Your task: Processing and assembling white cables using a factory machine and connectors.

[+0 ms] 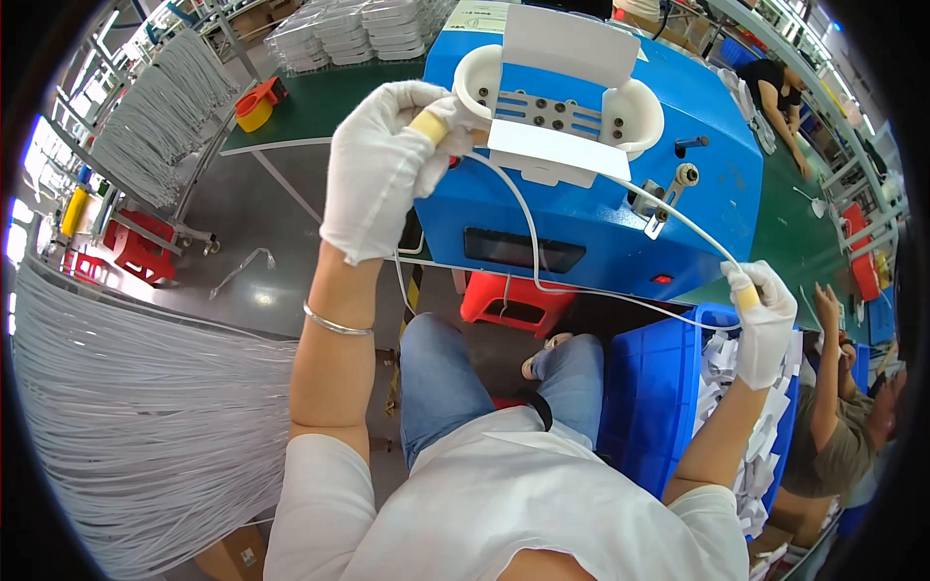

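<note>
My left hand [378, 165], in a white glove with a yellowish finger cover, is raised at the left side of a blue machine [601, 237]. Its fingers are pinched by the machine's rounded white guide, at one end of a white cable [531, 223]. My right hand [765, 315], gloved likewise, is closed on the cable at the machine's lower right. The cable loops down across the machine's front between my hands. Another stretch runs from under a folded white card [557, 153] to my right hand. The card lies over the slotted metal plate [547, 111], its far flap standing up.
A blue bin [654, 387] of white folded pieces stands by my right leg. Many white cables [155, 407] hang at my left. A red stool [518, 302] is under the machine. Clear plastic trays [358, 34] and a tape roll [257, 107] sit on the green table. Co-workers are at right.
</note>
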`<state>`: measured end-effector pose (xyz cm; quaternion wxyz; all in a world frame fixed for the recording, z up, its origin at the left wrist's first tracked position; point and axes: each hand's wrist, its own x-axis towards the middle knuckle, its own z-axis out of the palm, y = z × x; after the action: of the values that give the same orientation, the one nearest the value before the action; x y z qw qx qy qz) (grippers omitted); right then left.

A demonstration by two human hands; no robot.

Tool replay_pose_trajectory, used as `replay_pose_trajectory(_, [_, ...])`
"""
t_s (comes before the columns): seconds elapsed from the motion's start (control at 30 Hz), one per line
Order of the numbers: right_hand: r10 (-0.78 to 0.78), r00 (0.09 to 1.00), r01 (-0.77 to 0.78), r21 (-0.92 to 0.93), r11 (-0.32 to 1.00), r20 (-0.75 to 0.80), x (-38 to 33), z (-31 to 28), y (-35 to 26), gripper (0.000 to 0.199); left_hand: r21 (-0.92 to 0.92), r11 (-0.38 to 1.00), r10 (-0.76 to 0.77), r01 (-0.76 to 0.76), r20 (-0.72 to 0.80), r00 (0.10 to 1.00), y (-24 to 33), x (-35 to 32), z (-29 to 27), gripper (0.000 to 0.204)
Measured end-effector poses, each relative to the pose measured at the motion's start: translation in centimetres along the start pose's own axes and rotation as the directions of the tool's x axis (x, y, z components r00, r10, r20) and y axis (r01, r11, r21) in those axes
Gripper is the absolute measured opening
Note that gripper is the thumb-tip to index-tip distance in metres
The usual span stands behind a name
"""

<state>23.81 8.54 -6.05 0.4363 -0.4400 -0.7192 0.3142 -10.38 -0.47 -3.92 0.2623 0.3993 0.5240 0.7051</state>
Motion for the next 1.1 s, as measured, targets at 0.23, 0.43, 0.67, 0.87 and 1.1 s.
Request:
replay_pose_trajectory(0.23, [0.113, 0.993, -0.112, -0.017, 0.994, 0.046, 1.3, -0.9, 0.4, 0.013, 0.068, 0.996, -0.049, 0.058, -0.115, 0.992, -0.5, -0.6, 1.7, 0.016])
replay_pose_trajectory(0.43, [0.054, 0.996, -0.056, -0.022, 0.998, -0.069, 5.3, -4.2, -0.5, 0.016, 0.315, 0.927, 0.248, -0.203, -0.108, 0.963, -1.5, -0.9, 2.1, 0.013])
replay_pose_trajectory(0.67, [-0.151, 0.984, 0.174, -0.312, 0.934, 0.098, 12.6, -3.3, 1.5, 0.013, 0.287, 0.952, 0.133, -0.101, -0.093, 0.987, -2.0, -1.4, 0.9, 0.041])
replay_pose_trajectory(0.87, [-0.091, 0.995, 0.078, -0.239, 0.968, -0.041, 10.7, -3.6, 0.3, 0.013, 0.302, 0.951, 0.121, -0.07, -0.154, 0.981, -1.7, -4.0, -3.2, 0.041])
replay_pose_trajectory(1.1, [0.034, 0.997, -0.043, -0.132, 0.99, -0.071, 8.2, -5.2, -0.1, 0.014, 0.218, 0.97, -0.068, 0.103, -0.164, 0.984, -1.8, -7.0, -5.0, 0.035])
